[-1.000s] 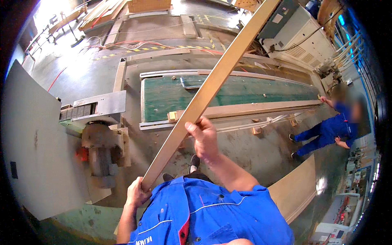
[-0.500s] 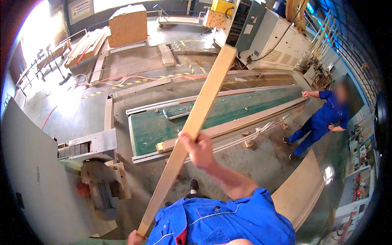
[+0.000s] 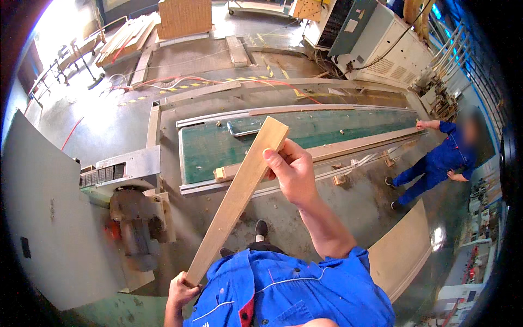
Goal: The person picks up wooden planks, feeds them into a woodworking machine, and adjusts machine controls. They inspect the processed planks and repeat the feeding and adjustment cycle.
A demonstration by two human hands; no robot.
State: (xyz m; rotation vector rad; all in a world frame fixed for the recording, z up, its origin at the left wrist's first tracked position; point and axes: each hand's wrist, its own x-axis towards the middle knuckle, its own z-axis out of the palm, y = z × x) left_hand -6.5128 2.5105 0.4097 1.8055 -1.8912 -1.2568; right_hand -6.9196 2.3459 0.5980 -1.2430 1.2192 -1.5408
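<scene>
A long light wooden plank (image 3: 231, 210) runs diagonally up from the lower left, held in both hands. My left hand (image 3: 182, 289) grips its lower end beside my blue jacket. My right hand (image 3: 291, 174) is closed round it near the upper end, thumb lying over the broad face. The upper end appears over a long green-topped bed (image 3: 201, 152), which has a bent metal bar (image 3: 242, 132) on it and a wooden strip (image 3: 338, 147) along its near side.
A co-worker (image 3: 441, 152) in blue stands at the bed's right end, one hand on it. A grey machine (image 3: 65, 229) stands at left. A board (image 3: 400, 245) lies at lower right. Hoses (image 3: 185, 80) cross the floor behind the bed, near a cabinet (image 3: 376, 60).
The plank's upper end has dropped from beyond the top edge to over the green bed. My right hand now sits close to that end, further right. The view has shifted with my head.
</scene>
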